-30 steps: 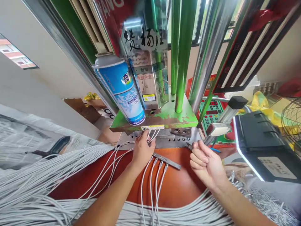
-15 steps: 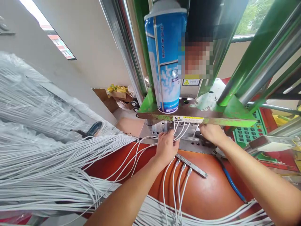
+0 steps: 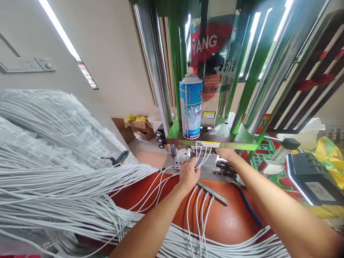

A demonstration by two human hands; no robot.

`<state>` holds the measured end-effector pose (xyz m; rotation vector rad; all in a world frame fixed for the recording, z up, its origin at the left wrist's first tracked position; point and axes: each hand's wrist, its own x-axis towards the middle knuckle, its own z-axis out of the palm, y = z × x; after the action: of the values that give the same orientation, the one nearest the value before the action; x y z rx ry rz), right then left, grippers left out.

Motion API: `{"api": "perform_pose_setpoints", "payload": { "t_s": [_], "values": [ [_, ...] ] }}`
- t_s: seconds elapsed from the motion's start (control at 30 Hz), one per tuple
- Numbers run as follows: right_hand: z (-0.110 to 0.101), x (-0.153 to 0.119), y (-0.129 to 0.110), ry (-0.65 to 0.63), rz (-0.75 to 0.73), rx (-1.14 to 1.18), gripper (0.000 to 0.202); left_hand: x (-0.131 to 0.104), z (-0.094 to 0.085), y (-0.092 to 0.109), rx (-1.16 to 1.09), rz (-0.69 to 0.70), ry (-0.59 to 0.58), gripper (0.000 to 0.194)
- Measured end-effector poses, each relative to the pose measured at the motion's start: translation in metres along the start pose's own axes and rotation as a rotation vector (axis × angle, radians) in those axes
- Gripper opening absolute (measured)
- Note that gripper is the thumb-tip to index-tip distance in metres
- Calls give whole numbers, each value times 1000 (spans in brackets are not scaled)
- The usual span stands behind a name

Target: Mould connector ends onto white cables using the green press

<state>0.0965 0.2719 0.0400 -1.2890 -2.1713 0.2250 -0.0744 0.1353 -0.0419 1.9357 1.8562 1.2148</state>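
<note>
My left hand point(image 3: 189, 173) is closed around several thin white cables point(image 3: 202, 157), just in front of the machine. Their upper ends run in under the green press plate point(image 3: 231, 144). My right hand point(image 3: 226, 154) reaches under that same plate, to the right of the cables; its fingers are hidden there. Below my left hand, a narrow metal bar point(image 3: 215, 194) lies on the orange-brown surface point(image 3: 228, 225), with several white cable plugs point(image 3: 206, 195) seated along it. Behind the plate's front edge stands a blue and white spray can point(image 3: 191, 107), upright.
Large bundles of white cable point(image 3: 67, 186) fill the left side, partly in clear plastic. A blue-handled tool point(image 3: 251, 206) lies at the right of the orange-brown surface. Steel columns point(image 3: 156, 61) rise beside the press. A green control panel point(image 3: 264, 152) is behind my right forearm.
My view has tilted up and pulled back, showing more of the press. My right hand has slid farther under the plate, closer to the cables. My left hand stays on the cables.
</note>
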Motion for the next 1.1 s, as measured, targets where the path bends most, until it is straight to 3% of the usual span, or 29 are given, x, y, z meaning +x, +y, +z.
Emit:
{"api": "perform_pose_setpoints", "payload": {
  "t_s": [0.1, 0.2, 0.27, 0.37, 0.43, 0.5, 0.6, 0.77, 0.87, 0.97, 1.1],
  "values": [
    [1, -6, -3, 82, 27, 37, 35, 11, -15, 6, -119, -60, -55, 29],
    [4, -24, -1, 155, 53, 82, 34, 22, -42, 15, -278, -95, -224, 44],
    [6, -45, 1, 198, 64, 114, 34, 22, -63, 25, -439, -126, -442, 53],
    [3, -89, 3, 225, 36, 154, 29, 5, -86, 47, -910, -320, -819, 62],
    [-2, -121, 1, 211, 4, 165, 31, -18, -91, 65, -1182, -481, -917, 61],
    [-5, -150, -4, 200, 1, 153, 32, -43, -88, 79, -1244, -580, -889, 53],
    [-3, -179, -12, 219, 55, 94, 30, -77, -76, 88, -1221, -669, -746, 46],
    [13, -192, -22, 189, 125, -19, 28, -103, -62, 89, -1177, -781, -531, 50],
    [16, -187, -18, 147, 163, -51, 28, -114, -68, 95, -1101, -783, -569, 57],
    [13, -182, -7, 92, 180, -39, 28, -122, -81, 102, -997, -662, -694, 63],
    [11, -186, -5, -14, 155, 43, 26, -119, -94, 104, -921, -525, -688, 62]
  ]
}}
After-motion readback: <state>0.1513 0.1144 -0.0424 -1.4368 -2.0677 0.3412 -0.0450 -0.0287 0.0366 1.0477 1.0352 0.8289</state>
